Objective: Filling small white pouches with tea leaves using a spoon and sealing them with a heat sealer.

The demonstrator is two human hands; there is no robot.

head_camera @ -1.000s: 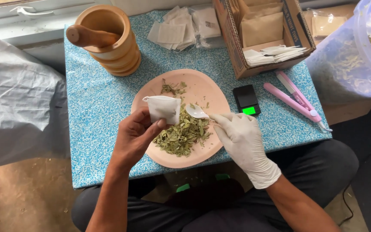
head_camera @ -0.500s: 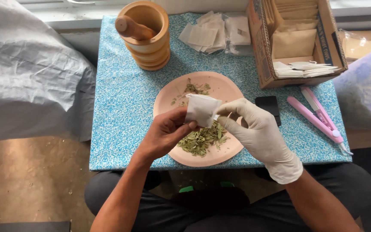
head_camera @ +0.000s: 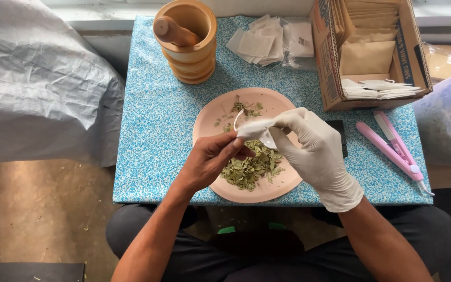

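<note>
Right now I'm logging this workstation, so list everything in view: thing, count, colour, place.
table: one, blue speckled cover, centre
plate: one, pink, table centre
dried leaves: one heap, green, on the plate
small bag: one, white, held over the plate
spoon: one, white, at the bag, partly hidden
mortar with pestle: one, wooden, top left
empty bags: a pile, white, top centre
cardboard box: one, brown, top right, holding packets
sealer: one, pink, right
scale: one, black, behind the glove
grey sheet: one, left
left hand: bare, pinching the bag
right hand: white glove, at the bag
</note>
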